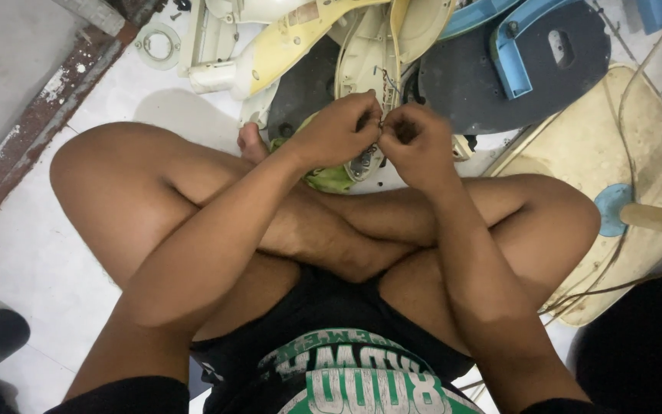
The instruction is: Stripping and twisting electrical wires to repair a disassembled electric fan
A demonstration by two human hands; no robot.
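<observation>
Crossed legs (308, 230) fill the near floor; above them the left hand (335, 130) and right hand (415, 138) meet, fingers pinched closed on thin wires (381, 123); a green cloth (323, 176) lies just beneath; beyond, cream fan housings (369, 46) and a dark round base (530, 84).

I wear black shorts (270, 322) and a black shirt (362, 383) with a green and white print of curved bands and block letters across the front. My arms are bare from the elbow down, no sleeves, watch or rings showing. My legs are bare too, and so is the one foot (251, 142) in view. My left hand (336, 130) and right hand (415, 142) are ungloved.
</observation>
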